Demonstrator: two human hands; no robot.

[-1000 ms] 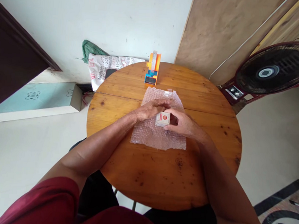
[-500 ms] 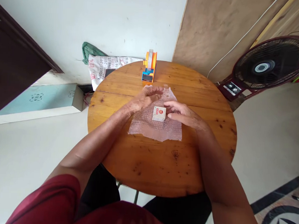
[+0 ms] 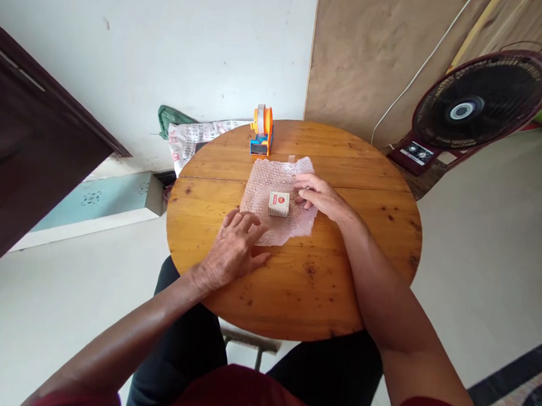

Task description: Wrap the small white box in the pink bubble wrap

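Note:
A small cream box [image 3: 279, 204] with a red label sits near the middle of a sheet of bubble wrap [image 3: 267, 177]. The sheet lies spread on the round wooden table [image 3: 354, 262]. My left hand [image 3: 238, 243] is at the sheet's near left corner, fingers apart, holding nothing that I can see. To the right of the box, my right hand [image 3: 317, 194] rests over the sheet's right edge with its fingers spread; its fingertips appear to touch the wrap. Neither hand touches the box.
An orange and blue tape dispenser [image 3: 262, 131] stands at the table's far edge. A bit of tape [image 3: 292, 158] shows at the sheet's far edge. To the right is a dark red fan [image 3: 462, 110]. A printed white sack [image 3: 188, 139] lies behind the table by the wall.
My left hand has come back toward me, from the sheet's far side to its near left corner. The sheet has turned slightly with the box on it. My view has shifted.

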